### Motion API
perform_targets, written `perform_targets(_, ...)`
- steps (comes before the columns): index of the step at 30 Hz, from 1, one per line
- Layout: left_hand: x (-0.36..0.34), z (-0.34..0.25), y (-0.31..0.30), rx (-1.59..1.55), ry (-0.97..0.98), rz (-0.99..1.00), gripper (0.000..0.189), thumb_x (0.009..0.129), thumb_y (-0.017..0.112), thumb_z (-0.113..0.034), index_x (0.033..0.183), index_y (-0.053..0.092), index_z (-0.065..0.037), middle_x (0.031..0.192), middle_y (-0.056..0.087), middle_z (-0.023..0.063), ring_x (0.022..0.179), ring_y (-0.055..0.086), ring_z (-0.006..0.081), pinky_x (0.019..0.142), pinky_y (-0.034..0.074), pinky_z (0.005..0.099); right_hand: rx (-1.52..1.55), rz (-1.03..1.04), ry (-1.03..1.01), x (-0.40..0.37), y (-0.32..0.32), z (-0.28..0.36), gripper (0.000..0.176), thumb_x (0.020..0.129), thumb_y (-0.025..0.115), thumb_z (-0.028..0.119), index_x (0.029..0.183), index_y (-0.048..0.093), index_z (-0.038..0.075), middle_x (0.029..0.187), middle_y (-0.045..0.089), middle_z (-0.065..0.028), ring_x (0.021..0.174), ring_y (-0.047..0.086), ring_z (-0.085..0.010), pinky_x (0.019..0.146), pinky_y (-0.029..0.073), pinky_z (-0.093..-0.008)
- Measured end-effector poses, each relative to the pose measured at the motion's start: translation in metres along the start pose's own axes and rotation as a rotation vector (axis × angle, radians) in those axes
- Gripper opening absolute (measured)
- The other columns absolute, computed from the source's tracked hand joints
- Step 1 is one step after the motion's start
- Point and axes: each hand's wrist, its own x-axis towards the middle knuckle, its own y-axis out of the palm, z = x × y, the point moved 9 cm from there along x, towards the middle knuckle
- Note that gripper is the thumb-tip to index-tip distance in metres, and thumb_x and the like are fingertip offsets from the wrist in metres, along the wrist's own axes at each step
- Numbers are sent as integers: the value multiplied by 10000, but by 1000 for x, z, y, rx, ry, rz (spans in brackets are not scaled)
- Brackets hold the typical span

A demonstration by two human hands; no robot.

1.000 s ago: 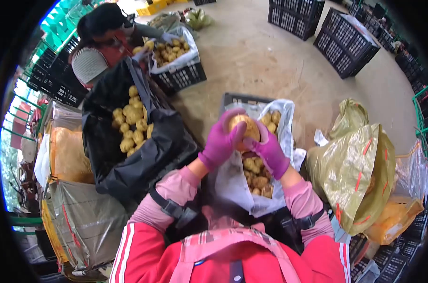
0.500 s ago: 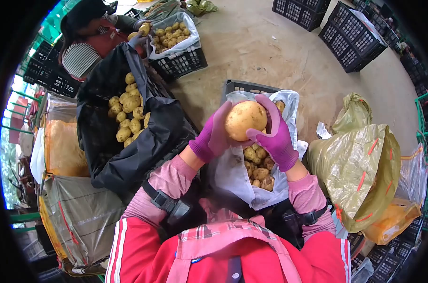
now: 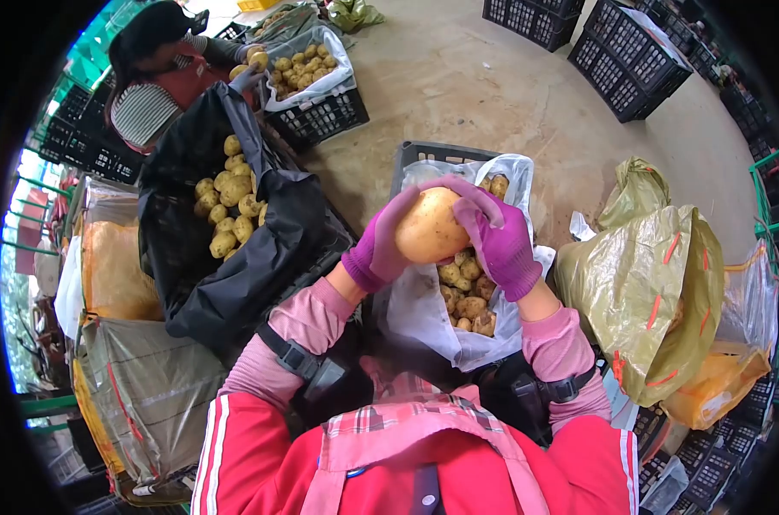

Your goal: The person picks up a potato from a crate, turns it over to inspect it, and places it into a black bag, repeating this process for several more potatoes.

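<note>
Between my purple-gloved hands is one large, pale yellow potato [image 3: 431, 227]. My left hand [image 3: 381, 240] curls round its left side, and my right hand [image 3: 496, 239] grips its right side with the fingers over the top. Below them stands a black crate [image 3: 445, 153] with a white liner [image 3: 424, 313], holding several smaller, soil-marked potatoes [image 3: 468, 302]. To my left, a crate lined with black plastic [image 3: 226, 300] has several yellow potatoes [image 3: 226, 206] in it.
Across from me on the left, a co-worker [image 3: 162, 86] in gloves handles potatoes beside another lined crate [image 3: 321, 116]. Stacked black crates [image 3: 630, 60] stand at the far right. An olive woven sack [image 3: 639, 283] sits close on my right, and a grey sack [image 3: 149, 395] on my left.
The potato has turned in my hands and now sits tilted. My right fingers have shifted further over its top. The view has moved slightly.
</note>
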Motion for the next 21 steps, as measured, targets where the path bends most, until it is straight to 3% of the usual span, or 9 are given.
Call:
perform_targets(2, -6, -4, 12, -32, -3, 97, 603, 1017, 365, -500, 1420, 421, -55, 1288, 581, 208, 1068, 658, 387, 814, 592, 479, -95, -18, 128, 0, -12, -14, 366, 1008, 555, 343, 1132, 680, 23, 1061, 704, -133, 1036, 658, -213, 926, 483, -317)
perform_targets(6, -6, -7, -3, 58, 48, 46, 586, 1019, 385, -474, 1408, 428, -39, 1242, 611, 220, 1005, 686, 374, 797, 599, 464, 71, 24, -23, -2, -3, 8, 424, 1008, 544, 373, 1197, 645, 7, 1121, 688, -152, 1064, 652, -233, 942, 481, -329)
perform_targets(10, -18, -28, -28, 747, 569, -82, 533, 1027, 394, -405, 1388, 433, -15, 1258, 604, 224, 1024, 685, 339, 822, 598, 445, 114, 88, -105, -11, 14, 20, 544, 969, 612, 387, 1342, 536, -2, 1299, 601, -160, 1223, 566, -246, 1039, 425, -342)
perform_targets(11, -35, -39, -15, 990, 838, -96, 504, 1024, 444, -353, 1386, 426, -3, 1259, 603, 224, 1030, 684, 329, 835, 596, 440, 33, 88, -153, -14, 21, 23, 578, 959, 630, 387, 1370, 509, -2, 1334, 577, -158, 1255, 542, -246, 1057, 409, -344)
perform_targets(13, -49, -41, -7, 1134, 1038, -78, 519, 973, 576, -245, 1389, 407, 16, 1260, 602, 222, 1047, 678, 314, 864, 586, 428, -49, 88, -179, -19, 27, 27, 615, 947, 653, 376, 1400, 481, -3, 1372, 551, -158, 1293, 509, -242, 1080, 389, -347)
perform_targets(15, -37, -31, -34, 952, 900, -27, 652, 879, 740, -134, 1399, 381, 31, 1259, 602, 217, 1072, 668, 305, 899, 570, 416, -41, 99, -140, -20, 35, 26, 615, 942, 666, 357, 1405, 481, -3, 1380, 545, -160, 1307, 492, -237, 1089, 380, -348)
perform_targets(17, -14, -8, -67, 400, 387, -50, 799, 760, 816, -16, 1413, 358, 32, 1251, 604, 215, 1091, 658, 292, 932, 550, 414, -1, 69, -110, -21, 35, 26, 562, 961, 642, 346, 1375, 512, -11, 1340, 574, -153, 1259, 531, -237, 1059, 411, -340)
perform_targets(18, -22, -11, -65, 391, 385, -50, 709, 822, 720, -126, 1419, 367, 21, 1271, 592, 217, 1098, 651, 305, 916, 553, 422, 25, 65, -101, -20, 34, 26, 537, 971, 631, 341, 1359, 527, -15, 1320, 588, -150, 1235, 551, -236, 1044, 427, -335)
perform_targets(21, -80, -59, -1, 893, 808, -37, 618, 1006, 430, -455, 1435, 392, -12, 1329, 556, 223, 1119, 631, 344, 870, 563, 445, 142, -14, 52, -15, 20, 10, 411, 1019, 557, 303, 1269, 602, -21, 1208, 650, -119, 1083, 632, -206, 952, 501, -318)
